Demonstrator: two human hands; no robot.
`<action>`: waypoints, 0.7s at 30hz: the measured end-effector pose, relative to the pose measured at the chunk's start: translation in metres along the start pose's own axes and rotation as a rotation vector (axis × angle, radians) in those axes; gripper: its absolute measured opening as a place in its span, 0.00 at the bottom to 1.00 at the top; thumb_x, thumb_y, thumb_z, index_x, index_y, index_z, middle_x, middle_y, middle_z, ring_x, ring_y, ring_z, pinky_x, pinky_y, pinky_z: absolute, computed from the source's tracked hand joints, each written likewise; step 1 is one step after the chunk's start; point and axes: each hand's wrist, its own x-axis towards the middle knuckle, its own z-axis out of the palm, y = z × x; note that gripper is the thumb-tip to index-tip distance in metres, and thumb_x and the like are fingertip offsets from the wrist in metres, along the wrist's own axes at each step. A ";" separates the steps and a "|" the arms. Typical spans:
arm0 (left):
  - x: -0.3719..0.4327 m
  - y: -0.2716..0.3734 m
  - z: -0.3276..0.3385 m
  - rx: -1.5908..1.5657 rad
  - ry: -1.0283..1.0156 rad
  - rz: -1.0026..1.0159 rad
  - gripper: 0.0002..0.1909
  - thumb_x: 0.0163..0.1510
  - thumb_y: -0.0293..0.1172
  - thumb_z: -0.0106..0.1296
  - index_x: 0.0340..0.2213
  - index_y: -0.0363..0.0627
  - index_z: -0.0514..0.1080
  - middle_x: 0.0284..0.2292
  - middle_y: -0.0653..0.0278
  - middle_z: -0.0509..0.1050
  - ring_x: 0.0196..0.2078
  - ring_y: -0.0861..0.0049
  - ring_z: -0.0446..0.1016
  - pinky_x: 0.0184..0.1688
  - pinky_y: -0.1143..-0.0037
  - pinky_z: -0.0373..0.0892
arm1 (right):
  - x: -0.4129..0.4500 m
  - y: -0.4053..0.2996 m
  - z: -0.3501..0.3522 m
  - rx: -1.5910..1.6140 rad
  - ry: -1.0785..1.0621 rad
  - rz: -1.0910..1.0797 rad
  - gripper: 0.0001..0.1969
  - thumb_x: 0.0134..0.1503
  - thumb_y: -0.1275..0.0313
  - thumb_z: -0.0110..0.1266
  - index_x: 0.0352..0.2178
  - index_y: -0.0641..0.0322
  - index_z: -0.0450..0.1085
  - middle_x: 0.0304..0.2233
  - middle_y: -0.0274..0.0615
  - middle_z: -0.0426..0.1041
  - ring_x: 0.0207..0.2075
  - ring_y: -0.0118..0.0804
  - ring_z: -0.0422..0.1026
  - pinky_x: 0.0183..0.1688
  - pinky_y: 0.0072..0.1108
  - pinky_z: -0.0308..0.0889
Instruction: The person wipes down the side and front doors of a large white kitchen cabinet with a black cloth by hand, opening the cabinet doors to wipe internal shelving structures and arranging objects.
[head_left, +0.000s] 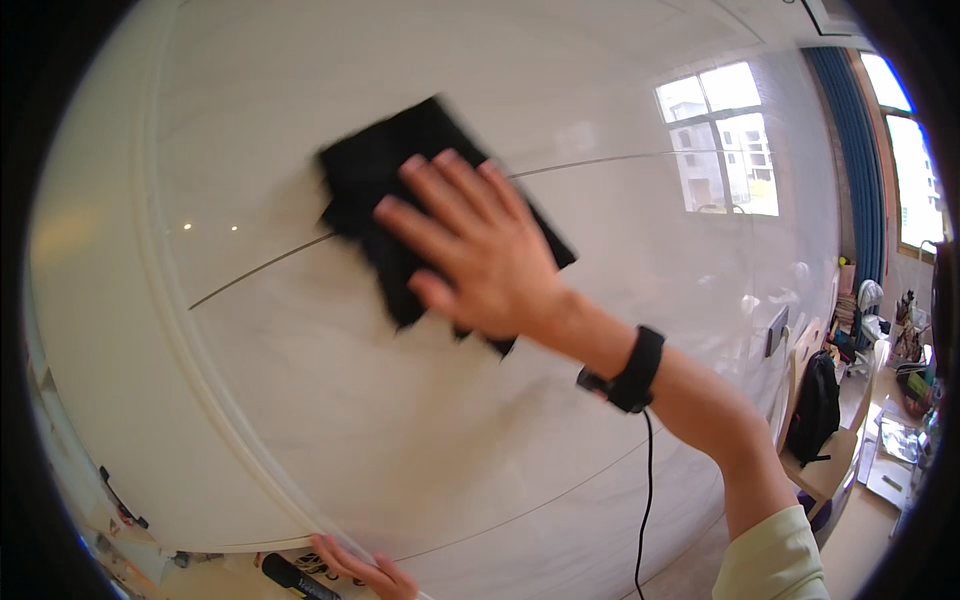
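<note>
A black cloth (397, 150) lies spread against a glossy, pale tiled wall (465, 450). My right hand (480, 247) presses it there with a flat palm and spread fingers, and both are a little blurred. The cloth's ragged lower edge shows beneath the palm, which hides its middle. Around my right wrist is a black strap (637, 367) with a small device, from which a black cable (646, 495) hangs. At the bottom, my left hand (367, 570) touches the pale edge trim (270, 465), fingers and thumb apart; its lower part is cut off by the frame.
Below left, a black cylindrical item (296, 577) bearing writing lies beside coiled cables (319, 564). To the right stand a chair (844, 450) with a black backpack (814, 409) and a cluttered desk (862, 517). A blue curtain (847, 150) hangs beside the window (915, 172).
</note>
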 end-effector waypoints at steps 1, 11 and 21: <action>0.008 0.000 0.002 0.147 -0.020 0.062 0.32 0.63 0.41 0.26 0.62 0.31 0.42 0.64 0.44 0.38 0.65 0.48 0.41 0.63 0.59 0.44 | -0.006 0.028 -0.010 -0.098 0.012 0.056 0.31 0.50 0.59 0.52 0.57 0.47 0.60 0.62 0.47 0.54 0.63 0.51 0.50 0.63 0.43 0.45; 0.009 0.002 0.027 0.613 0.162 0.074 0.31 0.65 0.41 0.21 0.63 0.33 0.41 0.65 0.50 0.39 0.67 0.57 0.39 0.65 0.61 0.39 | -0.238 0.304 -0.093 -0.460 0.288 0.706 0.22 0.62 0.68 0.39 0.58 0.59 0.57 0.61 0.46 0.55 0.63 0.48 0.51 0.64 0.35 0.45; 0.014 -0.003 0.030 0.462 0.094 0.062 0.35 0.63 0.44 0.23 0.61 0.26 0.36 0.64 0.41 0.35 0.67 0.50 0.35 0.66 0.58 0.34 | -0.321 0.348 -0.099 -0.477 0.271 1.267 0.30 0.63 0.49 0.27 0.64 0.45 0.46 0.65 0.46 0.48 0.65 0.52 0.47 0.65 0.37 0.41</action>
